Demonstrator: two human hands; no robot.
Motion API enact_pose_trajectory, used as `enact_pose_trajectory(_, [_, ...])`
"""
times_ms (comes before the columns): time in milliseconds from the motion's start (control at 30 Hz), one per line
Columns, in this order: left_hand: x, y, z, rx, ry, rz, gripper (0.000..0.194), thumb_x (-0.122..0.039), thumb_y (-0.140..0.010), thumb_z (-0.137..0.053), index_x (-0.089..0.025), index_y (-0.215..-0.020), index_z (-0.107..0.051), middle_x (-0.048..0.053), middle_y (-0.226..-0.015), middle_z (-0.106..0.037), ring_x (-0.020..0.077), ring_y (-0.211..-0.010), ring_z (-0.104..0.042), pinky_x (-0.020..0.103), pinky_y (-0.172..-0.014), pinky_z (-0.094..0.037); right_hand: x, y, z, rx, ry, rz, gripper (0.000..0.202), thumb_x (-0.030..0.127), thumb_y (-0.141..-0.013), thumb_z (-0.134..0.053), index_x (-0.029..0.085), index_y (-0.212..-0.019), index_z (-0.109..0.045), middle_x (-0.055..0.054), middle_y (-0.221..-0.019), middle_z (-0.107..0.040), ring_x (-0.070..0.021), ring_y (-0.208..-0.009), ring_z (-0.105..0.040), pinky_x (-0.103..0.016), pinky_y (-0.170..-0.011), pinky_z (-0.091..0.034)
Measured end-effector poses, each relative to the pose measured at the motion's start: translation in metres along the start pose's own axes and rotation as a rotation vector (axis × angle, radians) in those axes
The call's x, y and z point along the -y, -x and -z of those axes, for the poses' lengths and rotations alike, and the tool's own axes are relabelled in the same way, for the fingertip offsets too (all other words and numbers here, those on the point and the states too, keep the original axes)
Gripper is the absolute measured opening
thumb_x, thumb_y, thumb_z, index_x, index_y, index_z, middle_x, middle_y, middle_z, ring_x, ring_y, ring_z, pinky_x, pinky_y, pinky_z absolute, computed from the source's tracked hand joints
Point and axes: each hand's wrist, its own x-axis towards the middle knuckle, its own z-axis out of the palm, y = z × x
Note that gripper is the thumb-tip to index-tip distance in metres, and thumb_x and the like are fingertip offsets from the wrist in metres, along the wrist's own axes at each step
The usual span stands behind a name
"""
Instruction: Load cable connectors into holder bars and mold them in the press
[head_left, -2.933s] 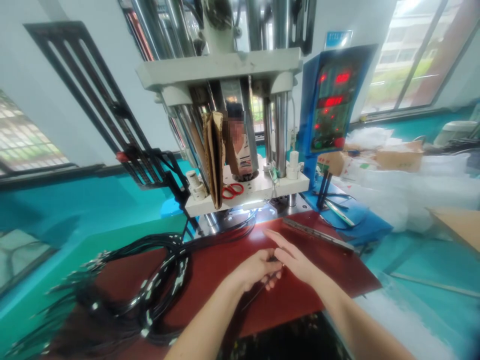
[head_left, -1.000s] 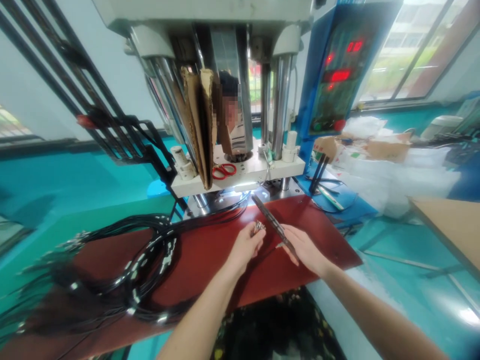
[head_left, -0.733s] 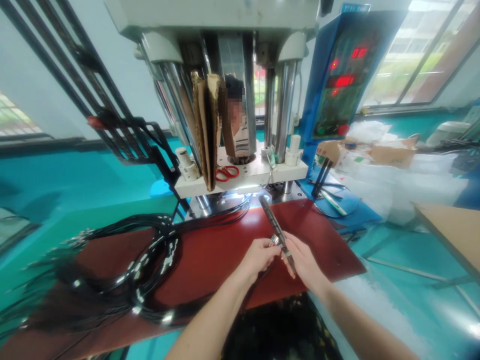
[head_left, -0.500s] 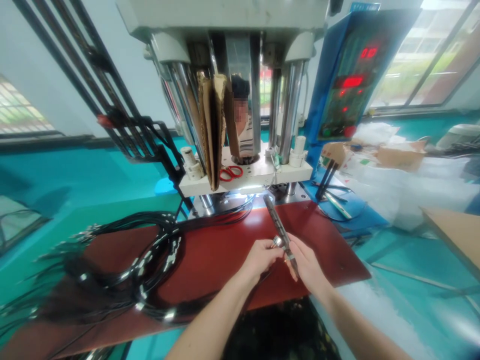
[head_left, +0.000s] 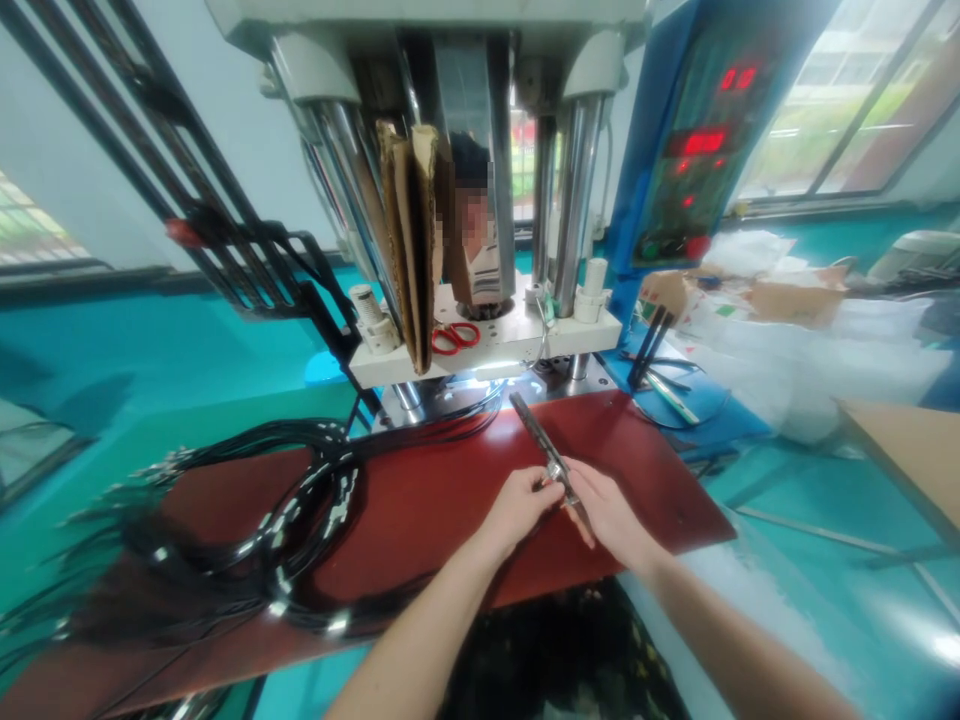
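Observation:
My right hand (head_left: 606, 510) is closed around a long, narrow dark metal bar (head_left: 532, 428), which slants up and away from me over the board. Pinched in the fingers of my left hand (head_left: 521, 508) is a small silver metal connector (head_left: 553, 471), held right against the bar. The two hands meet at the bar's near part, so their fingers hide that end. A reddish-brown board (head_left: 435, 510) lies beneath both hands. On its left side, a coiled bundle of black cables (head_left: 330, 500) carries shiny metal pieces.
Beyond the board stands a press with a pale plate (head_left: 502, 350), where red-handled scissors (head_left: 456, 338) and folded cardboard (head_left: 409, 250) rest. To its right are a blue control box (head_left: 690, 150) with red digits and a blue surface holding tools (head_left: 671, 398). White bags (head_left: 810, 370) lie farther right.
The bar has shifted slightly left and tilts more. The silver connector, earlier a little apart from it, now sits against the bar. The camera view has shifted slightly.

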Motion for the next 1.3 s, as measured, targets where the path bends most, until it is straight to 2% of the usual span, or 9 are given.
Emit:
enact_pose_trajectory(200, [0.001,-0.002,0.009,-0.016,-0.301,-0.189,0.021,-0.033,-0.077,-0.046,-0.016,-0.074,-0.058,0.0,-0.07,-0.058,0.013,-0.065,-0.049,0.023,-0.062,-0.034,0.015,-0.006,0.007,0.117,0.12,-0.109,0.028,0.038,-0.085,-0.034,0.018,-0.097,-0.05,0.01,-0.042,-0.041,-0.0069,-0.025,-0.037,-0.016,-0.025,-0.027])
enact_pose_trajectory(333, [0.004,0.0,0.012,-0.16,-0.372,-0.21,0.021,-0.033,-0.081,-0.041,-0.018,-0.07,-0.051,-0.001,-0.066,-0.054,0.0124,-0.062,-0.048,0.022,-0.061,-0.033,0.026,-0.006,0.015,0.238,0.486,-0.192,0.015,0.032,-0.084,-0.035,0.019,-0.085,-0.042,0.007,-0.045,-0.048,-0.0099,-0.027,-0.044,-0.019,-0.03,-0.034])
enact_pose_trajectory(467, [-0.004,0.01,0.015,-0.22,-0.317,-0.217,0.024,-0.035,-0.082,-0.039,-0.019,-0.064,-0.042,-0.004,-0.054,-0.045,0.0099,-0.051,-0.042,0.02,-0.054,-0.03,0.033,-0.007,0.016,0.225,0.843,-0.028,0.014,0.027,-0.076,-0.05,0.02,-0.068,-0.041,0.0,-0.049,-0.053,-0.0183,-0.04,-0.054,-0.03,-0.048,-0.041])
enact_pose_trajectory(567, [-0.017,0.024,0.02,-0.071,-0.245,-0.246,0.025,-0.035,-0.083,-0.04,-0.018,-0.065,-0.042,-0.005,-0.051,-0.043,0.0086,-0.049,-0.039,0.019,-0.052,-0.03,0.041,-0.014,0.015,0.173,0.799,0.048,0.021,0.022,-0.067,-0.059,0.021,-0.058,-0.04,-0.001,-0.046,-0.05,-0.0224,-0.053,-0.056,-0.033,-0.059,-0.039])
enact_pose_trajectory(667, [-0.03,0.037,0.024,0.157,-0.153,-0.22,0.029,-0.037,-0.083,-0.04,-0.016,-0.063,-0.045,-0.003,-0.052,-0.045,0.007,-0.046,-0.037,0.019,-0.048,-0.03,0.056,-0.021,0.019,0.124,0.69,0.084,0.022,0.03,-0.07,-0.055,0.021,-0.057,-0.041,0.004,-0.044,-0.04,-0.0154,-0.046,-0.048,-0.028,-0.052,-0.036])
enact_pose_trajectory(733, [-0.034,0.041,0.025,0.195,-0.093,-0.193,0.03,-0.039,-0.083,-0.04,-0.015,-0.066,-0.049,-0.001,-0.058,-0.049,0.0067,-0.046,-0.038,0.018,-0.044,-0.029,0.067,-0.024,0.021,0.05,0.471,0.134,0.021,0.037,-0.078,-0.043,0.022,-0.064,-0.041,0.007,-0.048,-0.032,-0.0102,-0.041,-0.036,-0.024,-0.045,-0.033])
enact_pose_trajectory(933, [-0.037,0.041,0.016,0.163,-0.077,-0.223,0.025,-0.034,-0.083,-0.039,-0.016,-0.094,-0.053,0.003,-0.08,-0.057,0.0105,-0.06,-0.051,0.021,-0.055,-0.041,0.065,-0.031,0.004,-0.207,-1.154,0.114,0.012,0.022,-0.078,-0.045,0.018,-0.068,-0.043,0.009,-0.051,-0.026,-0.0046,-0.04,-0.028,-0.016,-0.039,-0.027])
enact_pose_trajectory(1133, [-0.036,0.037,0.014,0.016,-0.147,-0.27,0.018,-0.029,-0.079,-0.047,-0.015,-0.067,-0.049,-0.004,-0.058,-0.05,0.0079,-0.053,-0.043,0.02,-0.054,-0.034,0.055,-0.046,-0.025,-0.199,-1.301,0.046,0.016,0.021,-0.077,-0.045,0.017,-0.062,-0.041,0.01,-0.047,-0.024,-0.0035,-0.037,-0.023,-0.017,-0.037,-0.025])
enact_pose_trajectory(1300, [-0.034,0.029,0.018,0.083,-0.024,-0.112,0.015,-0.027,-0.068,-0.058,-0.014,-0.065,-0.054,-0.005,-0.051,-0.048,0.0057,-0.044,-0.035,0.019,-0.047,-0.028,0.053,-0.053,-0.032,-0.225,-1.271,0.061,0.015,0.024,-0.075,-0.047,0.017,-0.064,-0.041,0.01,-0.047,-0.025,-0.0036,-0.037,-0.02,-0.017,-0.036,-0.022])
